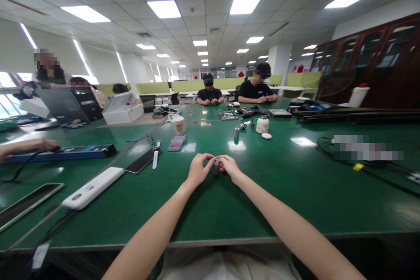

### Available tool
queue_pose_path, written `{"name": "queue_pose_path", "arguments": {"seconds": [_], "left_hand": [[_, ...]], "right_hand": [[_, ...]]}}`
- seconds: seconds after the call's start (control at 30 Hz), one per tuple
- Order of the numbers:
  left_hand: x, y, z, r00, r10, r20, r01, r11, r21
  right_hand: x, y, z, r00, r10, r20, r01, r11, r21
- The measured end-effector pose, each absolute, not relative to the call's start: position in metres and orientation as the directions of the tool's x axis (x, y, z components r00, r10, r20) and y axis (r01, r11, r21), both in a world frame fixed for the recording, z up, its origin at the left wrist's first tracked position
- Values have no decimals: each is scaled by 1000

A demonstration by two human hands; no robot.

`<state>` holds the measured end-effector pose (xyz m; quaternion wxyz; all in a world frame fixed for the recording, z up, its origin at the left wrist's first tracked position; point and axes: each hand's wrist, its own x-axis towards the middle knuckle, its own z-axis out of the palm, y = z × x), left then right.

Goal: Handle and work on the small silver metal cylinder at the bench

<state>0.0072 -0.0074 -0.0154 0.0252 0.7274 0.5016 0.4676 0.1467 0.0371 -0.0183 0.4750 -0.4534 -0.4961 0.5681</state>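
A small grey metal cylinder (pixel 215 168) stands upright on the green table, between my two hands. My left hand (pixel 198 169) is closed at its left side, thumb and forefinger at the upper edge. From the right, my right hand (pixel 230 167) reaches in with its fingertips pinched together at the cylinder's top. Whatever lies between those right fingertips is too small to make out. Farther off stands a second silver cylinder (pixel 236 133), with a small dark part (pixel 243 126) close behind it.
A white jar (pixel 262 124) and its pink lid (pixel 266 136) stand beyond my hands. To the left lie a watch (pixel 156 155), a black phone (pixel 141 160) and a white power strip (pixel 93 188). Another person's hand (pixel 42 145) is at a blue power strip (pixel 82 152). Cables (pixel 344 164) lie right.
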Motion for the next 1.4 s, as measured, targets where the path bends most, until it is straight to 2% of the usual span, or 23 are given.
{"name": "queue_pose_path", "arguments": {"seconds": [0.53, 0.83, 1.23, 1.33, 1.4], "left_hand": [[6, -3, -21, 66, 797, 600, 656, -488, 576], [10, 0, -21, -79, 847, 526, 456, -438, 774], [8, 2, -24, -47, 846, 532, 488, -445, 751], [8, 0, -20, -85, 833, 546, 445, -459, 769], [7, -1, -18, -109, 829, 548, 447, -452, 772]], "right_hand": [[147, 36, -17, -128, 991, -35, -104, -49, -993], [146, 33, -14, -122, 991, -51, -97, -63, -993], [146, 37, -16, -98, 994, -39, -104, -49, -993], [148, 38, -15, -79, 997, 9, -89, 2, -996], [150, 37, -15, -86, 990, 113, -21, 112, -994]]}}
